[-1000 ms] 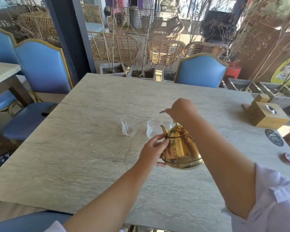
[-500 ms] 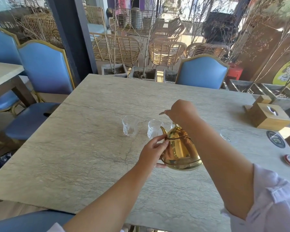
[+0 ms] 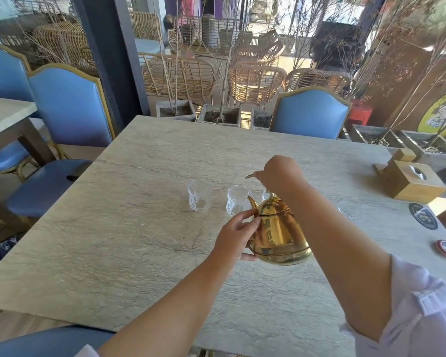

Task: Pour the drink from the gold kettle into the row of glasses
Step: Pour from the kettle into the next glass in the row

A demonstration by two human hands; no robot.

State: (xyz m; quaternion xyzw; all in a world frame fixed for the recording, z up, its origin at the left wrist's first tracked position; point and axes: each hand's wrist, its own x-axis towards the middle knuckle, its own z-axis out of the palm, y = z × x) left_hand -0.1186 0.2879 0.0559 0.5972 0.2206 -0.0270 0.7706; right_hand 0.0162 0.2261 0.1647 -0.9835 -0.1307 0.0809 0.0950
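While the right hand (image 3: 278, 173) grips the gold kettle (image 3: 281, 235) by its top handle | left hand (image 3: 238, 234) cups the kettle's 9 o'clock side | kettle tilted, spout toward 11 o'clock, beside second glass (image 3: 237, 204) | first glass (image 3: 200, 198) at 10 o'clock.

The gold kettle (image 3: 278, 233), polished and round-bellied, is near upright low over the table (image 3: 139, 228), its slim curved spout ending just beside the second glass (image 3: 236, 203). The small clear glasses stand upright in a row. The leftmost glass (image 3: 199, 195) looks empty, the third glass (image 3: 266, 195) is mostly hidden behind the kettle, and the fourth glass (image 3: 345, 210) is well to the right.
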